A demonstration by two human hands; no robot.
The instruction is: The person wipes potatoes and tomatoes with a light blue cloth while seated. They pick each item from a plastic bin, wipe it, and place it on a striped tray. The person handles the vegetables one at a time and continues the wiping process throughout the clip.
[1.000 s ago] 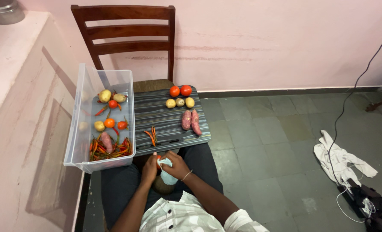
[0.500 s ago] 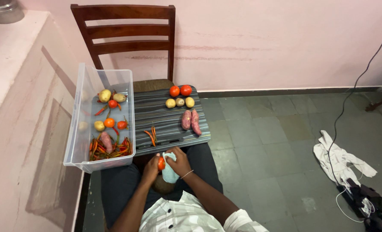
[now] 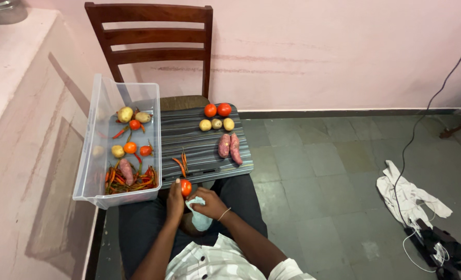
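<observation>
Closest to the camera, over the person's lap, the left hand (image 3: 175, 199) pinches a small red tomato (image 3: 186, 187) at its fingertips, lifted just clear of the near edge of the striped board (image 3: 189, 137). The right hand (image 3: 208, 205) is closed around a pale cloth (image 3: 199, 218), bunched right beside the tomato — a grip that looks suited to wiping it. On the board, a few orange-red chillies (image 3: 181, 163) lie near the front, two purple sweet potatoes (image 3: 229, 147) sit side by side behind them, then a row of three small potatoes (image 3: 216, 124), and two more tomatoes (image 3: 217, 110) at the far edge — sorted by kind, apparently. To the left, touching the board, a clear plastic tub (image 3: 93, 176) holds mixed vegetables. Both rest on a wooden chair (image 3: 147, 39) against the pink wall.
</observation>
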